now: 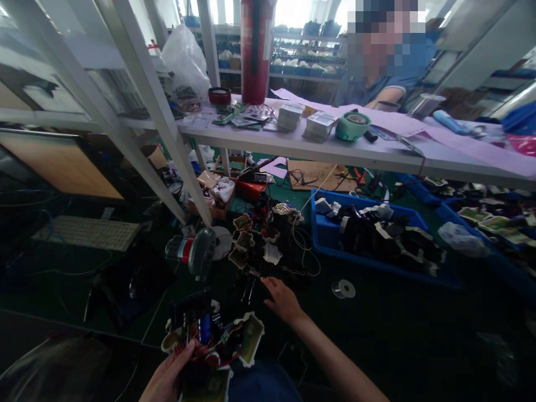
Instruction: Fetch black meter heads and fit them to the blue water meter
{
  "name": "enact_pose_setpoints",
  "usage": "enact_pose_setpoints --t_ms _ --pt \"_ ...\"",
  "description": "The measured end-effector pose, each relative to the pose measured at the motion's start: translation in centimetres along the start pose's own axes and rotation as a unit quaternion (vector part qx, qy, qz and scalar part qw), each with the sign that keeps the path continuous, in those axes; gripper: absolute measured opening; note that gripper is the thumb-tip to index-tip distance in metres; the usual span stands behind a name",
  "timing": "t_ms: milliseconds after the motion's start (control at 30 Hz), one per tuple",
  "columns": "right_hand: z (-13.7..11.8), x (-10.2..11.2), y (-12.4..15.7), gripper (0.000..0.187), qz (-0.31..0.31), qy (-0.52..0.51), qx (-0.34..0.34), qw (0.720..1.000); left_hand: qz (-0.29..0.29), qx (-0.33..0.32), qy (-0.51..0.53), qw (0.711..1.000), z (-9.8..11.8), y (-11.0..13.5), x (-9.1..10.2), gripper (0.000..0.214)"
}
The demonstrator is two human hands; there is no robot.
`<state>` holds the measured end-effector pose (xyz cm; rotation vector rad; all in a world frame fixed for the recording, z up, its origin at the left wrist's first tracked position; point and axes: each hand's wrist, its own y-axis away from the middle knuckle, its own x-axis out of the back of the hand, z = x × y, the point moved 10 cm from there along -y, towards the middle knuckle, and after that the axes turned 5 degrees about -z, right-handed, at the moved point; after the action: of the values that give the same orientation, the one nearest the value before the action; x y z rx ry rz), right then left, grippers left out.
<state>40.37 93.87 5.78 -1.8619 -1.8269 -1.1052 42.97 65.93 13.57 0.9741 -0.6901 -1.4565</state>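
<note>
My left hand (180, 363) is closed on an opened device (205, 329) at the bottom of the view, with its thumb on the wiring. White-edged housing pieces, dark and blue cylindrical parts, red wires and a small green circuit board show in it. My right hand (282, 298) reaches over the dark bench with its fingers stretched out and holds nothing. Close to its fingertips lie thin dark tools or rods (250, 287), too dim to name. Beyond them is a heap of similar opened housings (247, 240) with wires.
A blue bin (316, 245) of dark parts stands right of centre, with a wire spool (345, 288) before it. A grey bench motor (201, 254) and a keyboard (86, 231) are at left. A shelf (259, 137) crosses above; a person (377, 84) is behind it.
</note>
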Motion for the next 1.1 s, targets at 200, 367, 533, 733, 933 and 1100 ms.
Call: enact_pose_setpoints --t_ms 200,367,533,733,933,1100 --pt "-2.9 -5.1 -3.5 0.093 0.002 -0.073 0.04 0.997 0.036 -0.05 0.007 0.998 0.6 -0.6 1.5 0.021" --pt "-2.4 1.1 -1.4 0.065 0.115 -0.224 0.053 0.966 0.049 -0.063 0.038 0.996 0.2 -1.6 2.3 0.007" --pt "-1.4 11.3 -0.6 0.059 0.221 -0.378 0.056 0.897 -0.002 -0.064 0.027 0.998 0.1 -1.7 0.5 0.01" --pt "-4.0 19.4 -0.3 0.057 0.246 -0.488 0.067 0.835 -0.128 -0.075 0.03 0.989 -0.3 -3.4 -2.5 0.022" --pt "-8.9 23.4 5.5 0.052 0.173 -0.493 0.14 0.841 -0.195 -0.121 -0.022 0.973 0.3 -5.6 -4.9 0.057" --pt "-10.1 25.6 9.9 0.058 0.184 -0.512 0.18 0.82 -0.236 -0.167 -0.071 0.955 0.9 -6.6 -7.6 0.058"
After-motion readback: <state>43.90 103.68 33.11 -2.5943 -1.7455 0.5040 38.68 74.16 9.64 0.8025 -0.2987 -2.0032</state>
